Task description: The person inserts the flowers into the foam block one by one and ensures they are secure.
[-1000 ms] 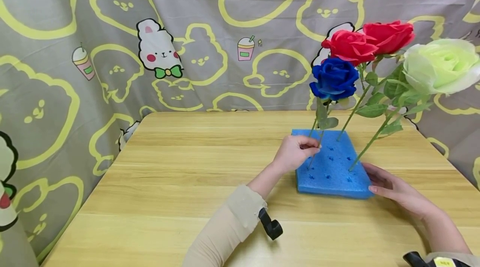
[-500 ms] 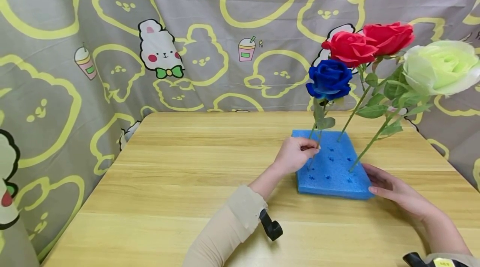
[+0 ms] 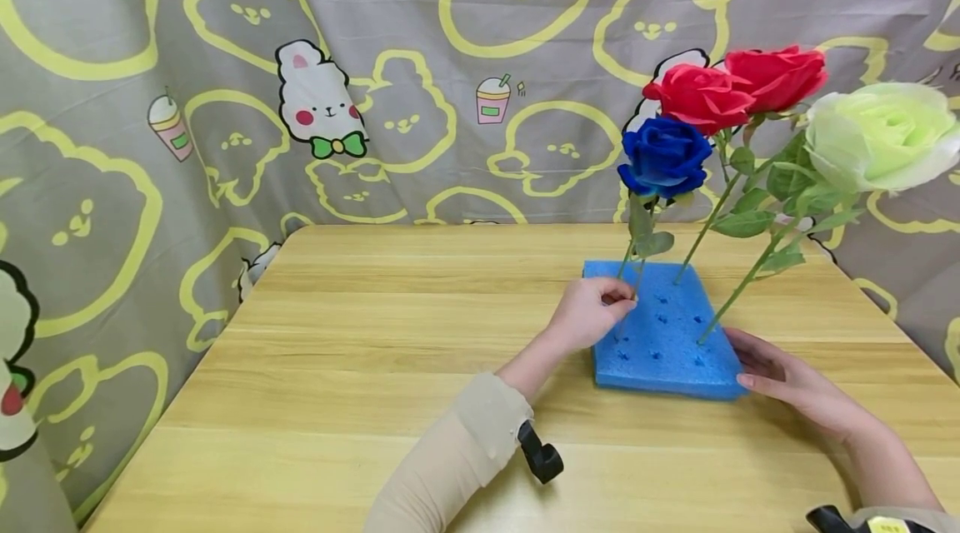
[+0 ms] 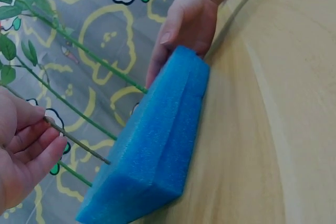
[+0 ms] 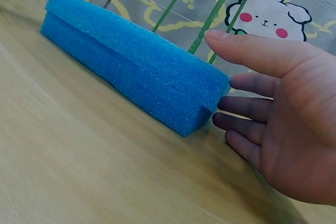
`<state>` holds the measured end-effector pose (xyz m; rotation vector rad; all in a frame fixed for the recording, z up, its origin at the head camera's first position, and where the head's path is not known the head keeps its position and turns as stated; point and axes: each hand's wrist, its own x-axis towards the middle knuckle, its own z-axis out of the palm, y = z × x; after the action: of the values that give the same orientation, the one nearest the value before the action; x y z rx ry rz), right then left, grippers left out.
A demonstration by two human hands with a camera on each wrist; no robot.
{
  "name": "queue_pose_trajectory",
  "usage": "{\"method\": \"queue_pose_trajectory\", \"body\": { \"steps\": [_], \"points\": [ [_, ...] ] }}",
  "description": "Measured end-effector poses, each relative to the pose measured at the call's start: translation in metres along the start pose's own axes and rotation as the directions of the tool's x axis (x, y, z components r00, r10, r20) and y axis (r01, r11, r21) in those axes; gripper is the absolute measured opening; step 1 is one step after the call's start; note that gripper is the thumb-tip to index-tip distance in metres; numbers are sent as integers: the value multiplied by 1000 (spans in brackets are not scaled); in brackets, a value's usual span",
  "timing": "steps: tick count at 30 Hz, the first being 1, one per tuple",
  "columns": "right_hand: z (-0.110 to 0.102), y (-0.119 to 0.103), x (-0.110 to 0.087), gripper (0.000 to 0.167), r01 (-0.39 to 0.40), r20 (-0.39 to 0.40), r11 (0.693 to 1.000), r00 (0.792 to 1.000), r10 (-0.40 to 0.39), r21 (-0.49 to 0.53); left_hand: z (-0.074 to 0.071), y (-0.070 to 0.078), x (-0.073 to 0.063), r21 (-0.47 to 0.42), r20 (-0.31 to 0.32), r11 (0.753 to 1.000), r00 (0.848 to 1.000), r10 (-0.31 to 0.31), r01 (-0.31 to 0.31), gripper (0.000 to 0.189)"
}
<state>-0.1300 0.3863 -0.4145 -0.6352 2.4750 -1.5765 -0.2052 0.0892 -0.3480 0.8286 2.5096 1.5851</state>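
My left hand [image 3: 588, 314] pinches the thin brownish stem [image 4: 79, 142] of a blue rose [image 3: 665, 156] between thumb and fingers. The lower end of that stem enters the top of a blue foam block [image 3: 652, 375] pierced with several small holes. My right hand [image 3: 795, 387] lies at the block's right end, its fingers loosely extended and the thumb near the top edge. In the right wrist view, those fingertips [image 5: 223, 103] meet the foam's end face. Two red roses [image 3: 701, 96] and a pale green-white rose [image 3: 881, 136] stand tilted in the same block.
The foam rests on a wooden table [image 3: 360, 366], toward its right side. Behind hangs a grey curtain [image 3: 420, 8] with yellow cartoon outlines. Rose leaves [image 3: 746, 221] spread above the block's right part. A black strap piece [image 3: 540, 454] hangs at the left sleeve.
The blue rose's head swayed left, then partly back to the right. My left hand is slightly lower on the stem. The right hand has stayed at the foam.
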Motion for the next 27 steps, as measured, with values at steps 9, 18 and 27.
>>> {"method": "queue_pose_trajectory", "body": {
  "steps": [9, 18, 27],
  "points": [
    [-1, -1, 0, 56, 8, 0, 1000, 1000, -8, 0, 4, -4, 0, 23, 16, 999, 1000, 21, -22, 10],
    [0, -2, 0, 56, 14, 3, 1000, 1000, -14, 8, 6, -4, -1, 44, 48, 999, 999, 18, -20, 13],
    [-1, -2, 0, 56, 25, 13, 1000, 1000, -25, 12, 6, -5, -1, 34, 49, 999, 999, 2, -3, 13]
  ]
}}
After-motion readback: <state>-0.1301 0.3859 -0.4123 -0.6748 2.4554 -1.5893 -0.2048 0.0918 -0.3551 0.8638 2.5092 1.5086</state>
